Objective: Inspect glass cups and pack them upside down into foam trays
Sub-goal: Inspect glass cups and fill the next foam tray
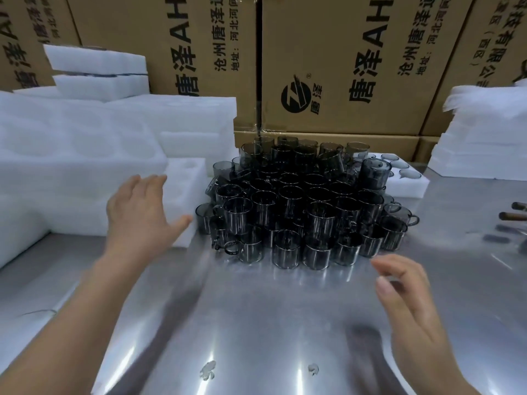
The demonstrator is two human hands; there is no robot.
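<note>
- Cups [302,206], dark smoked glass, stand heaped mid-desk [256,323], none held.
- Left hand [139,212] hovers beside a foam tray [182,178], fingers spread apart, empty.
- Right hand [405,297] hangs near the front cups, fingers loosely apart, empty.
- More trays [71,155] stack left; boxes [342,67] behind.

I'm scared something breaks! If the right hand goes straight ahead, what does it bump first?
Probably the front dark glass cups; the right hand points at them, though depth is unclear.
</note>
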